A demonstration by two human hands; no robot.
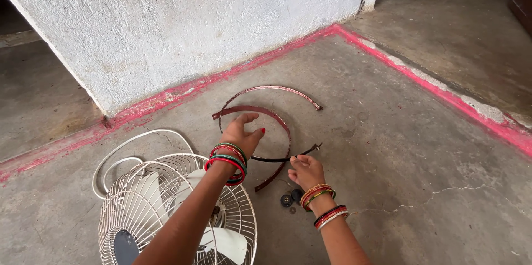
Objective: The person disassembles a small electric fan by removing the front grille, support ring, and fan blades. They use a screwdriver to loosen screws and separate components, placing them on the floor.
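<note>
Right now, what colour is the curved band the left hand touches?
Dark maroon-brown; the curved band under the left hand shows best in the head view.

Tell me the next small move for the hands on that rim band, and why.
Probably close the left hand on the dark rim band and lift it. That hand hovers open over the band's arc, the right hand sits by its clasp end, and the band lies loose on the floor.

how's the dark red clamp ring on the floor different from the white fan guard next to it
The clamp ring is a single thin dark red band, split open with its ends apart; the fan guard is white, a domed cage of many wires. The ring encloses bare floor; the guard covers white blades. The left hand reaches over the ring, its forearm crossing the guard. Both are round.
</note>
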